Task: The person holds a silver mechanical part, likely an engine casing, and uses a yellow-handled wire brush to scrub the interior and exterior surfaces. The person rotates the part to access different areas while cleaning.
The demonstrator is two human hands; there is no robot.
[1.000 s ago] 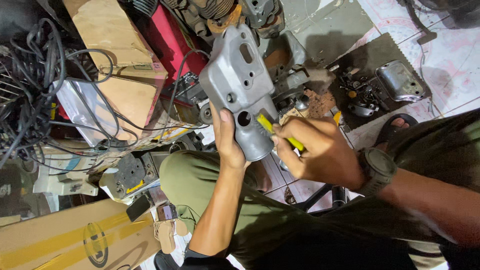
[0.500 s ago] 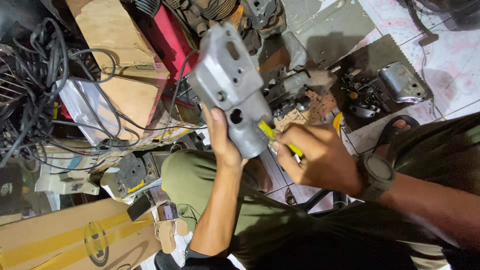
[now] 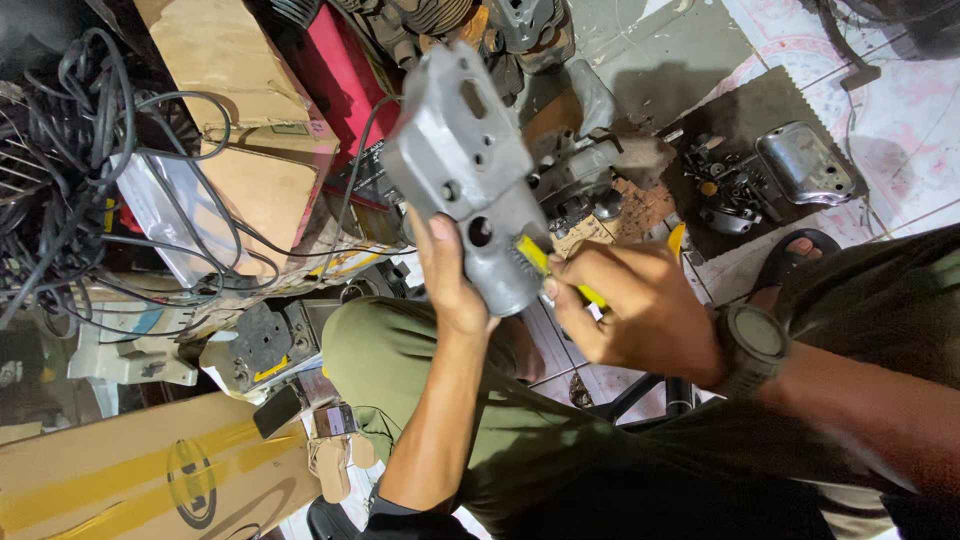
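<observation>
My left hand (image 3: 450, 280) grips the lower end of a grey cast-metal engine cover (image 3: 470, 160) with several holes, held up over my knee. My right hand (image 3: 625, 305) holds a small yellow-handled brush (image 3: 540, 260), its bristles pressed against the cover's lower right side. A dark watch (image 3: 752, 345) sits on my right wrist. Most of the brush handle is hidden inside my fist.
A dark mat (image 3: 760, 150) on the tiled floor carries small engine parts and a shiny metal cover (image 3: 805, 165). Cardboard boxes (image 3: 240, 110), a red case (image 3: 345, 80) and tangled black cables (image 3: 70, 160) crowd the left. A long box (image 3: 150, 480) lies at the lower left.
The grey cover tilted and shifted slightly left, then settled. My right hand moved the brush back and forth along the cover's lower edge.
</observation>
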